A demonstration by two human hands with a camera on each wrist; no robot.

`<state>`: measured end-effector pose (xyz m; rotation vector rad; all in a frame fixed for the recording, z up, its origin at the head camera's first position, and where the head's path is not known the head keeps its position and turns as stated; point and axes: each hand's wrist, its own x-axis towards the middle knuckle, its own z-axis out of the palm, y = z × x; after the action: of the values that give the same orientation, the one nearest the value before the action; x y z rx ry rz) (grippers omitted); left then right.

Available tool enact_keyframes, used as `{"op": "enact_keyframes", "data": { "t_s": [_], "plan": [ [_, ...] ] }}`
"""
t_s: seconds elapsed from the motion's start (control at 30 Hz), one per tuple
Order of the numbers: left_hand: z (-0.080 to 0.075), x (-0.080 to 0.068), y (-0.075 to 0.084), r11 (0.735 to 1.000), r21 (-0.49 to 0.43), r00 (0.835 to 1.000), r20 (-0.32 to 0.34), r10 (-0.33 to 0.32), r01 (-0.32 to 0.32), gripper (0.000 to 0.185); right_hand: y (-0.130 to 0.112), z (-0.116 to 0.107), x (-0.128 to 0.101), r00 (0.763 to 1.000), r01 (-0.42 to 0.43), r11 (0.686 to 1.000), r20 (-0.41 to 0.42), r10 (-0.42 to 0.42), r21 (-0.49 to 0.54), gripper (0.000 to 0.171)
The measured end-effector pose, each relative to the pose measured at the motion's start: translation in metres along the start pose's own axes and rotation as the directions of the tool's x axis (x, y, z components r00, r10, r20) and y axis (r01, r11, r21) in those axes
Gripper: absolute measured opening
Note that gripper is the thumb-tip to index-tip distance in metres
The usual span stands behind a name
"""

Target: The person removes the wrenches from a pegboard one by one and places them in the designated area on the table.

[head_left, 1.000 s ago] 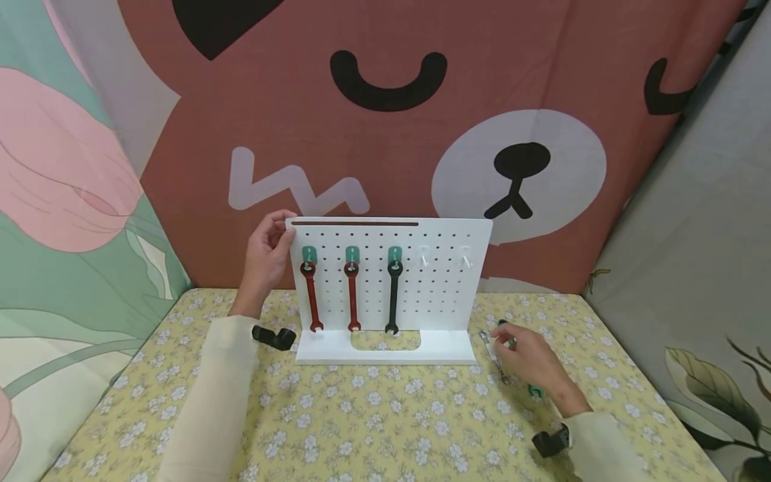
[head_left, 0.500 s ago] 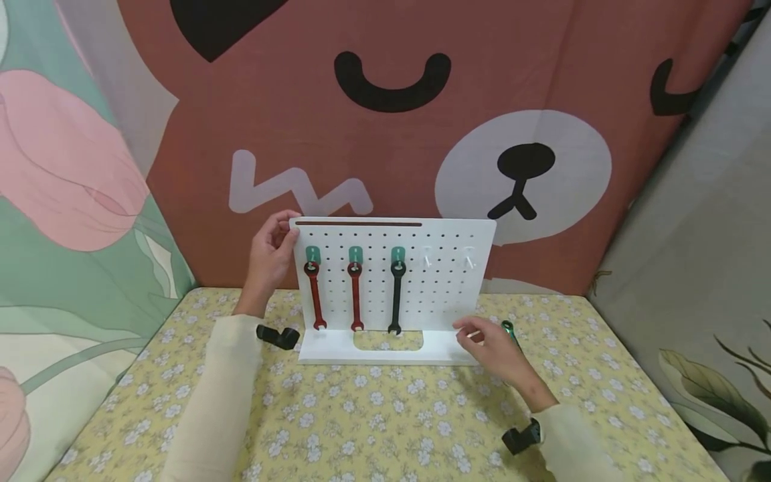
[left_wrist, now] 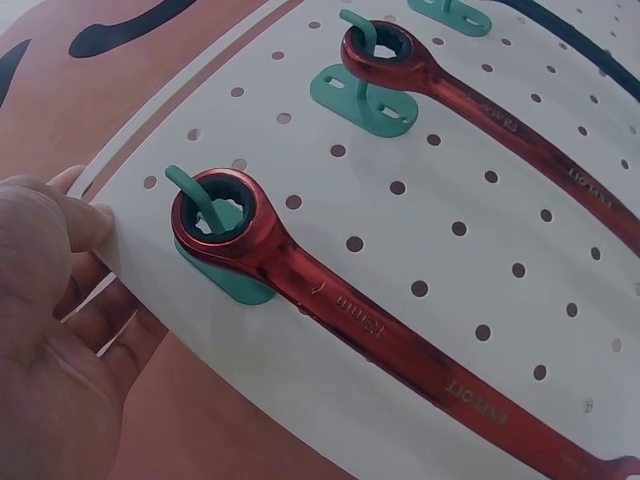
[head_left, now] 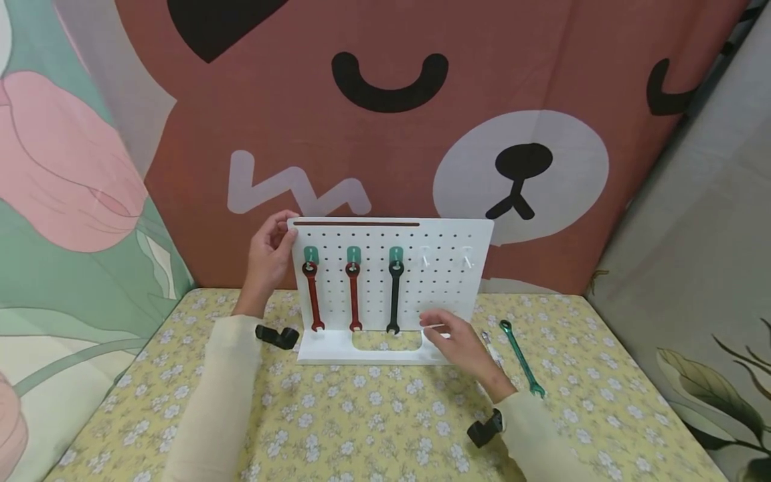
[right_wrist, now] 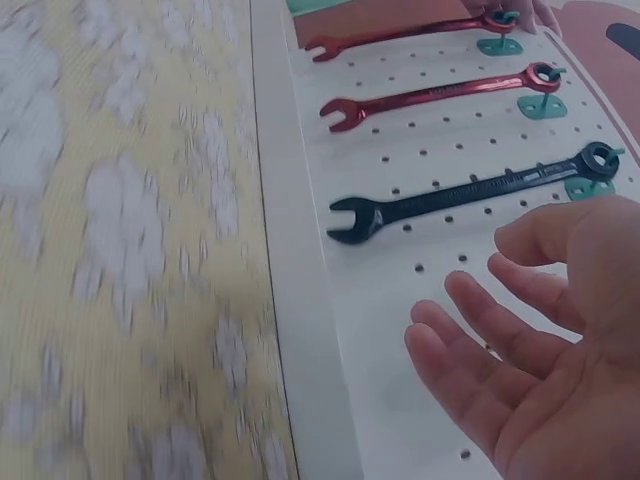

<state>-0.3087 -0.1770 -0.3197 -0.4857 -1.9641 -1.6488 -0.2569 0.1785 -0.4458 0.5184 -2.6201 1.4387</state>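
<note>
My left hand (head_left: 269, 258) pinches the upper left edge of a white pegboard (head_left: 446, 288) between thumb and fingers. Two red combination wrenches and a black one (head_left: 394, 301) hang by their ring ends from green hooks on the board. In the left wrist view, the nearer red wrench (left_wrist: 350, 325) has its ring over the hook. My right hand (head_left: 458, 345) hovers in front of the board's lower right, fingers loosely bent and holding nothing. Nearest its fingers in the right wrist view is the black wrench (right_wrist: 470, 195), apart from them.
On the flowered tablecloth (head_left: 361, 428), a green wrench (head_left: 521, 358) lies right of the board. Beside it lies a silver wrench (head_left: 485, 337), partly hidden by the right hand. Two clear hooks (head_left: 424, 258) on the board's right side carry nothing. A printed cloth stands behind.
My right hand has moved left, from over the green and silver wrenches to in front of the board, leaving both on the table. The left hand keeps its grip on the board's edge.
</note>
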Motion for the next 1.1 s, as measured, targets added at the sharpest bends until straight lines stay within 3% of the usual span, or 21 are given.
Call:
{"op": "enact_keyframes", "data": {
  "t_s": [0.13,0.4,0.67,0.9,1.1],
  "plan": [
    [-0.002,0.002,-0.005,1.000,-0.004,1.000,-0.004,-0.012,0.012,0.029,-0.006,0.011,0.007,1.000,-0.018,0.999,-0.006,0.018,0.050,0.029],
    [-0.002,0.010,-0.033,1.000,-0.011,0.999,-0.029,-0.015,0.015,0.030,-0.008,0.023,0.019,1.000,0.017,0.993,0.011,-0.018,0.121,0.032],
    [-0.003,0.008,-0.031,1.000,0.000,0.999,-0.030,-0.026,0.026,0.030,-0.012,0.037,0.036,1.000,-0.021,0.992,-0.002,0.021,0.126,0.028],
    [-0.001,0.005,-0.010,1.000,0.002,1.000,-0.004,-0.025,0.025,0.029,-0.013,0.045,0.046,0.997,-0.080,0.983,0.025,0.077,0.164,0.024],
    [-0.003,0.008,-0.024,0.999,0.000,0.999,-0.013,-0.042,0.042,0.029,-0.009,0.050,0.049,0.994,-0.105,0.983,0.035,0.100,0.152,0.019]
  ]
}}
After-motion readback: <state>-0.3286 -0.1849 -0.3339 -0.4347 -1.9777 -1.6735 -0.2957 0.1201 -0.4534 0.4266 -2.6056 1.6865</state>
